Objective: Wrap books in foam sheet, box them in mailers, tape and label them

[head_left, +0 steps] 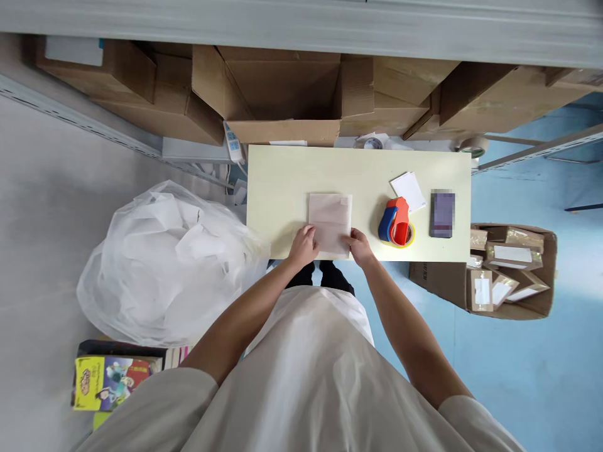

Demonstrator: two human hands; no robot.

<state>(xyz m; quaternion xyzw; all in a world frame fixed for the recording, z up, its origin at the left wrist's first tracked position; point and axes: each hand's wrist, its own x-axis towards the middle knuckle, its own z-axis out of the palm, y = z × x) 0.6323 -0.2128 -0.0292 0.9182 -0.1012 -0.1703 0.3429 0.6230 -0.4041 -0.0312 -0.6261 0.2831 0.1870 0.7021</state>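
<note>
A flat, pale rectangular packet (330,216), whitish and slightly see-through, lies at the near edge of the small cream table (282,172). My left hand (304,245) is closed on its left edge, fingers curled together. On the opposite edge, my right hand (359,245) pinches the packet between thumb and fingers. To the right stands a red and blue tape dispenser (396,223) with a yellow-edged roll. Behind it are white paper slips (409,190), and a dark phone-like object (442,213), partly pixelated, lies farther right.
Cardboard boxes (282,132) line the shelf behind the table, below a grey beam (301,25). A big clear bag of white sheets (172,270) bulges at the left. At the right, a carton (549,276) holds several small parcels. Colourful boxes (115,382) sit lower left.
</note>
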